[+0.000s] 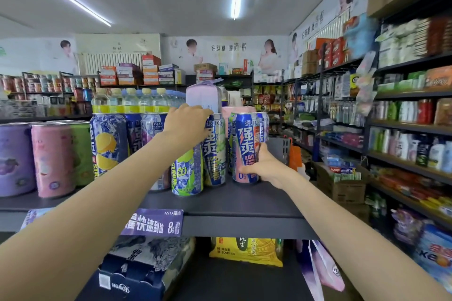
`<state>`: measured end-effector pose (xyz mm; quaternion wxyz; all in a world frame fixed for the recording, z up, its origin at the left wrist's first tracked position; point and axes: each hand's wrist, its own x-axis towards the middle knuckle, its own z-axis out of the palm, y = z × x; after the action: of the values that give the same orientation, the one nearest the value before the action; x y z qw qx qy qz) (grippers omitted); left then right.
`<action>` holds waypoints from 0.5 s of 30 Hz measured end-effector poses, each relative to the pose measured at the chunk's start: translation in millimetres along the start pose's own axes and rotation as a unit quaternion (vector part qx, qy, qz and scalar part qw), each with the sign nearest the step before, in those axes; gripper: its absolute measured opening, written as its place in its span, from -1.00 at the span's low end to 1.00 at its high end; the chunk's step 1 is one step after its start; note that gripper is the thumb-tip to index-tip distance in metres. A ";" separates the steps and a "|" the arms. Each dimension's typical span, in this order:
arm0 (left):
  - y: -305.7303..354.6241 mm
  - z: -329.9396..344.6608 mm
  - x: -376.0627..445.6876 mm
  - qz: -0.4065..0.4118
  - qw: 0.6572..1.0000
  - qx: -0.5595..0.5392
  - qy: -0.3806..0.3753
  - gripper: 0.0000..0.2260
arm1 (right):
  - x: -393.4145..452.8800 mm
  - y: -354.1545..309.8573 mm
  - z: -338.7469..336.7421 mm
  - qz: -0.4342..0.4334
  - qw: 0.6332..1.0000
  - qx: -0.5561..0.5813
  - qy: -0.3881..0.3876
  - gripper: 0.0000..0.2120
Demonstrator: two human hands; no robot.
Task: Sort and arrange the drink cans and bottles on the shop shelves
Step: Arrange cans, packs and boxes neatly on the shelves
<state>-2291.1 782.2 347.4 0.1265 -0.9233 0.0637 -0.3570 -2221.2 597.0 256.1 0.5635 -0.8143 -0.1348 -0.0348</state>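
Cans, RIO tall type: at least seven visible, upright on the dark shelf [244, 205], centre to right; further ones are hidden behind.
Peach can [245, 146]: blue and pink, marked "RIO" and "强爽"; stands at the right end of the group, near the shelf edge.
Right hand [265, 166]: fingers and thumb curled round the lower part of the peach can.
Green can [215, 149]: blue and pale green, same "RIO 强爽" marking; just left of the peach can.
Left hand [187, 124]: laid over the top of the green can, fingers bent down on its rim.
Lemon can [108, 144]: one, left of centre, lemon artwork.
Wide cans [52, 159]: three at far left; purple, pink, green.
Water bottles [137, 101]: row behind, yellow caps; count unclear.
Price tag [152, 222]: purple, reads "RIO 强爽" and "8".
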 end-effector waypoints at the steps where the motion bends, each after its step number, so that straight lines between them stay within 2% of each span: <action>1: 0.2 0.0 -0.2 -0.001 1.000 0.001 -0.002 -0.63 | 5.5 0.6 2.3 -0.002 1.000 -0.014 0.003 -0.30; 4: 1.5 4.7 -3.5 -0.004 1.000 -0.013 0.011 -0.59 | 19.6 0.7 9.7 -0.005 0.995 -0.095 0.038 -0.21; 6: -0.3 13.4 -10.8 -0.016 0.997 -0.049 0.062 -0.55 | 25.7 -2.5 15.3 -0.010 0.986 -0.153 0.073 -0.23; 8: -2.4 24.3 -23.1 -0.063 0.983 -0.119 0.127 -0.48 | 28.7 -5.4 23.0 -0.018 0.973 -0.201 0.110 -0.31; 10: -0.8 32.4 -38.4 -0.131 0.960 -0.195 0.154 -0.36 | 30.6 -4.7 29.8 -0.020 0.964 -0.233 0.124 -0.34; 13: 3.8 40.3 -56.5 -0.167 0.944 -0.259 0.118 -0.19 | 29.2 -5.5 29.5 -0.024 0.964 -0.218 0.153 -0.33; 15: 0.9 42.3 -58.0 -0.144 0.935 -0.306 0.108 -0.16 | 19.7 -17.9 25.6 -0.087 0.953 -0.150 0.247 -0.44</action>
<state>-2305.3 801.3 279.7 -0.2225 -0.8726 0.0493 -0.4321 -2209.3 630.1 267.2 0.4456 -0.8403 -0.0551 -0.3040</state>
